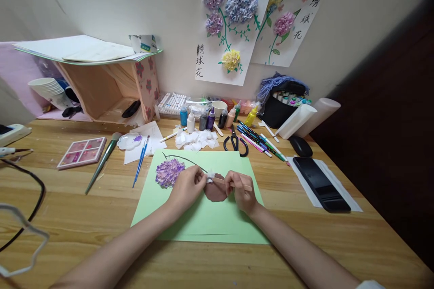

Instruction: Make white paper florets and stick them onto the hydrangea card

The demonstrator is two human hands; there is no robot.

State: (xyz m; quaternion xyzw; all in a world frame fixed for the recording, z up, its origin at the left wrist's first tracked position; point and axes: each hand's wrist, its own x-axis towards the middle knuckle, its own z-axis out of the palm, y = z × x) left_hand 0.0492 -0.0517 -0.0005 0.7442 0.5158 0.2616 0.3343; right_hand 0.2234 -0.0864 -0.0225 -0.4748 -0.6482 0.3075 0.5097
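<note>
On the green paper [190,221] lies a brown round patch [215,193], joined by a drawn dark stem to a raised purple paper flower [168,173]. My right hand [240,188] is closed around a flat wooden stick [248,188], whose far end reaches over the patch's upper edge. There it meets a small crumpled white paper piece [210,176]. My left hand [190,185] pinches at the left side of this white piece, its wrist resting near the purple flower. Fingers partly hide the piece and the patch's edges.
Behind the paper are white paper scraps [196,140], black scissors [234,142], several paint bottles [210,119] and pens [261,140]. Brushes [140,162] and a pink palette [82,152] lie left. A phone [321,184] and mouse [300,146] lie right. Flower pictures [233,36] hang on the wall.
</note>
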